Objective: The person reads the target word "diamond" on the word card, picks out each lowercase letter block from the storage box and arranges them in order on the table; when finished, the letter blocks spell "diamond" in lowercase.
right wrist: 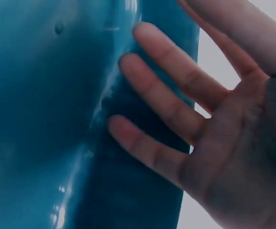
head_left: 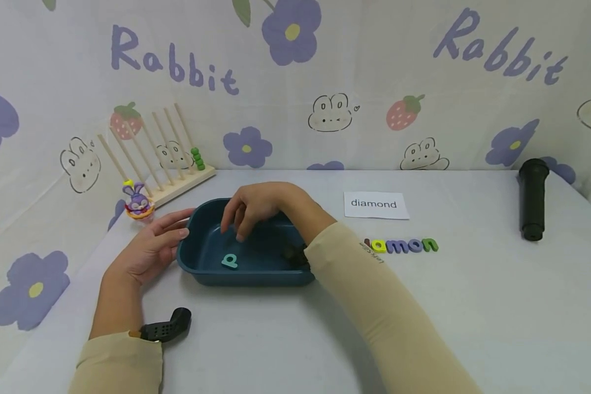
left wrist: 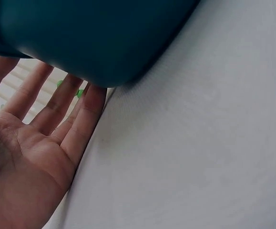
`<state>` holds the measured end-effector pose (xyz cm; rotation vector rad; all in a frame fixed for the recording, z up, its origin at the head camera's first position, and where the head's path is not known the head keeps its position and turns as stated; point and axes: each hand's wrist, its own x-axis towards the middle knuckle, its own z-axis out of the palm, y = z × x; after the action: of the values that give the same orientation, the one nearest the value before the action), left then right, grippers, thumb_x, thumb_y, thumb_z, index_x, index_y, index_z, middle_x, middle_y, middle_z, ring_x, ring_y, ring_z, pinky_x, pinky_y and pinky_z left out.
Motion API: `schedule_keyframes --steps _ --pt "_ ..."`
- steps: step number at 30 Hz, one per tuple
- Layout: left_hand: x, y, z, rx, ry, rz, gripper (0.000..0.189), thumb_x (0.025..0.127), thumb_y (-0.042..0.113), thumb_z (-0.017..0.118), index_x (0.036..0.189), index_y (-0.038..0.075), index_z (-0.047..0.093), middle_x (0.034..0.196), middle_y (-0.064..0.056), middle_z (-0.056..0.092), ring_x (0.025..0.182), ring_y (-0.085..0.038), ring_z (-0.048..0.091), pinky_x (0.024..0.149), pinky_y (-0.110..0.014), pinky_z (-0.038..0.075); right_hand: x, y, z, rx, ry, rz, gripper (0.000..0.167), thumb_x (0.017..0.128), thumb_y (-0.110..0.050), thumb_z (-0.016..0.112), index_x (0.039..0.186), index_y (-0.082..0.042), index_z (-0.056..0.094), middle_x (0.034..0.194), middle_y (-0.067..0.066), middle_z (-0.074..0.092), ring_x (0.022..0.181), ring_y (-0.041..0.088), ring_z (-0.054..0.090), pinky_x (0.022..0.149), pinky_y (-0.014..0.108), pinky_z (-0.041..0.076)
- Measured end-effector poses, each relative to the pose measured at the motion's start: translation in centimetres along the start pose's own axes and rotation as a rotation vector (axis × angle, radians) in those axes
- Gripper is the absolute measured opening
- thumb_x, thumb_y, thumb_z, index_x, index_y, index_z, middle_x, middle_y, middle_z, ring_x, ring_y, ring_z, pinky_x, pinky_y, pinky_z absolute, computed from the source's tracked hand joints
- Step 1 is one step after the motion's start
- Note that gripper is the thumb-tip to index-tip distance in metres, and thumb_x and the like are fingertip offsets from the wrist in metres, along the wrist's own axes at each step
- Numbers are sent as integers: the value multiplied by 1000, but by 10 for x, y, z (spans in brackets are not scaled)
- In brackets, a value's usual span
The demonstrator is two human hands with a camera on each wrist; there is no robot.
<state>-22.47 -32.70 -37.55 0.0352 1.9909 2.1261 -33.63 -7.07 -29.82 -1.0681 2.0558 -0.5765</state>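
A dark teal basin (head_left: 256,278) stands on the table, with a light teal foam-like letter (head_left: 230,261) lying on its floor near the front left. My left hand (head_left: 150,246) rests against the basin's left end. In the left wrist view its fingers (left wrist: 56,107) extend along the outer wall. Over the basin's inside is my right hand (head_left: 258,208), bent downward from above, apart from the letter. The right wrist view shows loosely spread fingers (right wrist: 168,90) with nothing held between them. A dark blurred patch shows at the basin's right inside, too dim to identify.
Coloured letters (head_left: 406,245) reading "amon" lie right of the basin, their left end partly covered by my sleeve. Behind them is a card (head_left: 376,205) printed "diamond". A wooden peg rack (head_left: 184,186) and rabbit figure (head_left: 139,203) stand left; a black cylinder (head_left: 533,200) lies right.
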Motion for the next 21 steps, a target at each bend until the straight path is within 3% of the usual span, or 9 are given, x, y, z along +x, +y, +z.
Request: schedule_keyframes --steps 3,10,16,21 --pt "1 1 1 10 -1 -1 52 105 18 61 154 15 44 141 1 52 114 -9 66 96 -22 57 1 3 3 3 -32 20 39 92 -13 78 130 -19 72 123 5 71 111 18 63 105 35 50" --pt "0 3 -1 20 -4 0 50 105 18 60 153 17 45 142 2 51 115 -8 65 95 -21 57 7 5 12 33 -102 33 43 91 -12 79 131 -26 72 117 1 70 107 15 61 90 36 56" --pt "-1 2 -2 -13 -20 8 44 106 16 59 148 20 51 139 2 53 112 -8 66 94 -21 57 13 -2 19 -55 -215 30 47 93 -13 77 136 -31 69 106 -2 65 97 11 56 76 29 50" --pt "0 0 0 -28 -23 4 45 105 15 59 149 19 50 139 2 54 111 -8 67 93 -22 57 15 -4 24 -125 -232 66 41 92 -14 78 126 -35 74 97 -5 64 90 9 54 70 25 46"
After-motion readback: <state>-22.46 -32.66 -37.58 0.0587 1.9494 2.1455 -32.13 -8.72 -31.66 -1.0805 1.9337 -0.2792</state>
